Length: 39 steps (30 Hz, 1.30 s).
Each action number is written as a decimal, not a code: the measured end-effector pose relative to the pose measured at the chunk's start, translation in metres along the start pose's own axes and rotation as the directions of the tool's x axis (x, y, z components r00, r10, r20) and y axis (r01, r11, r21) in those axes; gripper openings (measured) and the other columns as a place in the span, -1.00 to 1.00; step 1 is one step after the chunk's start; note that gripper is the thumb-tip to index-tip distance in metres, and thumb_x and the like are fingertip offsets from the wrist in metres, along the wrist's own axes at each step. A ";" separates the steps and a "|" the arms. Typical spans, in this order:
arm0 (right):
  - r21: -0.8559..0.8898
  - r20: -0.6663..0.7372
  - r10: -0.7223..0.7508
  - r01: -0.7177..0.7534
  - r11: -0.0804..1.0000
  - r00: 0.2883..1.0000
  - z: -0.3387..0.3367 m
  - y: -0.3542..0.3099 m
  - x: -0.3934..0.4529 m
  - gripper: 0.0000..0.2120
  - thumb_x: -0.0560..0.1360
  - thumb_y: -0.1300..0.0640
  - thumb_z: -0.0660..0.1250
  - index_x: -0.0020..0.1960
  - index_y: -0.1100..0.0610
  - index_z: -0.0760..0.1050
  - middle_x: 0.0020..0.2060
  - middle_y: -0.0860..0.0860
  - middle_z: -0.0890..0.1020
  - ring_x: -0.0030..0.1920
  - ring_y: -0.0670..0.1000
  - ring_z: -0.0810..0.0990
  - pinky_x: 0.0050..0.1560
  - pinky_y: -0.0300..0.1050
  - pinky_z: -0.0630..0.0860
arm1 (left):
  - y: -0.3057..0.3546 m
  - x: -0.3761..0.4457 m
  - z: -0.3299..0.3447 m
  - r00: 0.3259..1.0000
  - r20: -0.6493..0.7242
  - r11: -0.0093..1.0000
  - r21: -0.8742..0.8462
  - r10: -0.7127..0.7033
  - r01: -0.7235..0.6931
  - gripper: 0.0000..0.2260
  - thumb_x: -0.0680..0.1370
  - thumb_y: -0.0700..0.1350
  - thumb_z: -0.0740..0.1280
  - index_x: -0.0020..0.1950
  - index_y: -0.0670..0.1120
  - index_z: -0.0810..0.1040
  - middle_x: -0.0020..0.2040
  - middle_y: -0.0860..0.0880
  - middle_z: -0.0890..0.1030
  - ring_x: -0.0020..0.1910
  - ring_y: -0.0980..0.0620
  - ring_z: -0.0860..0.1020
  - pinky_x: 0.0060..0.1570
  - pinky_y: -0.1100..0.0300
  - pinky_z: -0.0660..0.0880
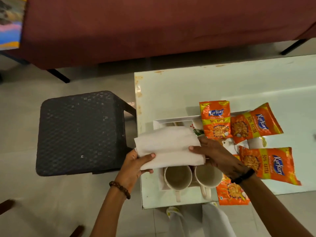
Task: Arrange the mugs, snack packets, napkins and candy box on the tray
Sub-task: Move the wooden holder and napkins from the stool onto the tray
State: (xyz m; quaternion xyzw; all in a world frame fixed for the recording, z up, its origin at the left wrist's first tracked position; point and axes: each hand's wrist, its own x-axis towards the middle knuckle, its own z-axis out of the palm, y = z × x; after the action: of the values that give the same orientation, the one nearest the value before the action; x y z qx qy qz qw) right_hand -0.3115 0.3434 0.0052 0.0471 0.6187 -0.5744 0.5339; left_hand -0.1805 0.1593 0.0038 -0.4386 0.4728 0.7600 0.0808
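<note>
Both hands hold a stack of white napkins [168, 146] above the left part of the white tray [172, 120]. My left hand [136, 165] grips the stack's near left corner, and my right hand [217, 154] holds its right edge. Two cream mugs [177, 177] [208, 175] stand side by side at the tray's near end, handles toward me. Several orange snack packets lie on the tray's right side: one [215, 119] at the far end, another [254, 123] beside it, a third [269, 162] nearer, and one [230, 192] by the mugs. The candy box is not in view.
The tray rests on a white table [188, 89], close to its left and near edges. A dark woven stool [80, 132] stands left of the table. A maroon sofa [153, 28] runs along the far side. My legs show under the table's near edge.
</note>
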 end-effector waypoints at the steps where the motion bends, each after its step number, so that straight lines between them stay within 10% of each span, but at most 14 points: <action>1: -0.044 0.003 -0.024 0.024 0.999 1.000 -0.003 -0.002 0.000 -0.83 0.40 0.22 0.36 -0.07 0.00 0.56 -0.22 -0.13 0.71 -0.17 -0.10 0.67 -0.16 -0.07 0.63 | 0.001 0.000 0.003 1.000 0.026 1.000 0.012 -0.003 0.003 -0.78 0.48 -0.40 0.25 -0.10 -0.07 0.51 -0.15 -0.05 0.57 -0.38 0.16 0.61 -0.60 0.34 0.45; 14: -0.139 -0.031 -0.373 0.365 0.921 0.927 -0.032 0.006 -0.001 -0.59 0.33 0.46 0.22 -0.23 0.01 0.67 -0.27 -0.15 0.71 -0.13 -0.16 0.65 -0.12 -0.36 0.54 | -0.009 0.014 0.034 0.976 0.036 0.976 0.035 0.213 -0.215 -0.69 0.35 -0.22 0.18 -0.56 0.03 0.51 -0.33 0.09 0.67 -0.53 0.20 0.43 -0.68 0.40 0.21; 23: -0.173 0.134 -0.208 0.229 0.958 0.969 -0.058 0.032 0.000 -0.53 0.26 0.55 0.12 0.00 0.14 0.50 -0.12 -0.04 0.68 0.00 -0.19 0.60 -0.05 -0.31 0.56 | -0.028 0.028 0.019 0.976 0.215 0.998 -0.051 -0.027 0.039 -0.77 0.27 -0.26 0.20 -0.25 -0.04 0.60 -0.18 -0.03 0.65 -0.09 -0.04 0.58 -0.45 0.21 0.54; 28: -0.336 0.075 -0.236 0.248 0.909 0.969 -0.057 0.030 -0.001 -0.69 0.38 0.52 0.28 0.02 0.23 0.49 0.01 0.05 0.58 -0.02 -0.26 0.58 -0.04 -0.35 0.55 | -0.033 0.032 0.020 0.971 0.237 0.986 0.164 -0.009 -0.030 -0.60 0.35 -0.55 0.23 -0.09 -0.07 0.53 0.09 -0.07 0.52 0.12 -0.06 0.50 -0.14 0.20 0.62; 35: -0.671 -0.077 -0.436 0.277 0.688 0.897 -0.057 0.034 0.013 -0.77 0.39 0.36 0.37 -0.17 0.03 0.51 -0.17 -0.12 0.62 -0.14 -0.20 0.56 -0.17 -0.38 0.46 | -0.041 0.043 0.034 0.959 0.096 0.817 0.505 0.266 -0.277 -0.74 0.44 -0.36 0.35 -0.17 0.03 0.53 -0.02 -0.01 0.59 0.04 0.06 0.51 -0.17 0.57 0.42; 39: -0.818 -0.120 -0.450 0.169 0.550 0.885 -0.060 0.049 0.026 -0.67 0.33 0.44 0.29 -0.21 0.00 0.50 -0.15 -0.05 0.56 -0.05 0.04 0.57 -0.14 -0.12 0.48 | -0.053 0.058 0.030 0.954 0.153 0.645 0.708 0.256 -0.287 -0.68 0.44 -0.43 0.26 -0.03 -0.05 0.61 0.10 -0.08 0.61 0.15 -0.02 0.51 0.04 0.40 0.38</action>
State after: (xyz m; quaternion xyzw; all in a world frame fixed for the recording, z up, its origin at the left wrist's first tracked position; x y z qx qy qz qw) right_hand -0.3257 0.3910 -0.0590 -0.2124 0.8819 -0.3134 0.2810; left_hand -0.2049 0.1949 -0.0681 -0.2803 0.7920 0.5236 0.1414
